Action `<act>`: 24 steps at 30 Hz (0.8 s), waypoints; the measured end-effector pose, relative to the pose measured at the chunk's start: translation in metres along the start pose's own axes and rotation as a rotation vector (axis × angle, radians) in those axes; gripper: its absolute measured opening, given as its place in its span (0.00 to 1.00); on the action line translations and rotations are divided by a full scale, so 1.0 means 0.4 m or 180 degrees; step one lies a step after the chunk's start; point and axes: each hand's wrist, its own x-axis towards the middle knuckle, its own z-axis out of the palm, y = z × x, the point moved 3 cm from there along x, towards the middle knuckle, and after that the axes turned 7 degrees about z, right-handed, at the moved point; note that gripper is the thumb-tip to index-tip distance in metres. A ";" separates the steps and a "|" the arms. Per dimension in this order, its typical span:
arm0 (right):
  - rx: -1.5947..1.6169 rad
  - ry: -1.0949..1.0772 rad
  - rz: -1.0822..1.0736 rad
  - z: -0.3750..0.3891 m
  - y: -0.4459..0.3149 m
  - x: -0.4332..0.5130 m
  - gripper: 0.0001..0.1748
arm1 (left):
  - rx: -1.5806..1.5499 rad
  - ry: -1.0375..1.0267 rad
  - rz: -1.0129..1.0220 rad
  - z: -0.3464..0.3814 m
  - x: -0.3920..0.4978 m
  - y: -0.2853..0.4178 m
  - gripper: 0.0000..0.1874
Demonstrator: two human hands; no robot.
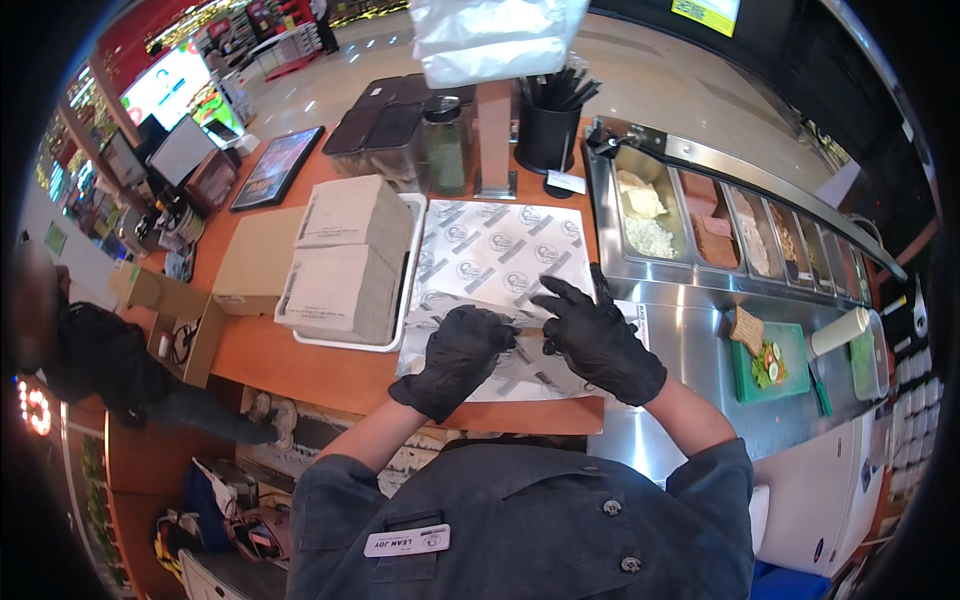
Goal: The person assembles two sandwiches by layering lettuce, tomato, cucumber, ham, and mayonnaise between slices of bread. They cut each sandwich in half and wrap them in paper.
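Printed wrapping paper (502,244) lies on the orange counter before me, its near part folded up into a bundle. My left hand (465,356), in a black glove, grips the fold from the left with curled fingers. From the right, my right hand (600,341), also gloved in black, pinches the same fold between thumb and fingers, the other fingers spread over the paper. A narrow tan strip (531,332) shows between the hands; what the paper encloses is mostly hidden.
Left stand napkin stacks (341,285) in a white tray (405,315) and a cardboard box (259,251). Right are steel food pans (649,217), a green cutting board (772,375) with bread and salad, a knife (821,390) and a squeeze bottle (840,332). A person (127,360) is at far left.
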 end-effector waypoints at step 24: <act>0.0839 0.0732 0.0724 0.120 0.019 -0.097 0.24 | 0.0309 -0.0370 0.0115 -0.055 -0.059 -0.057 0.16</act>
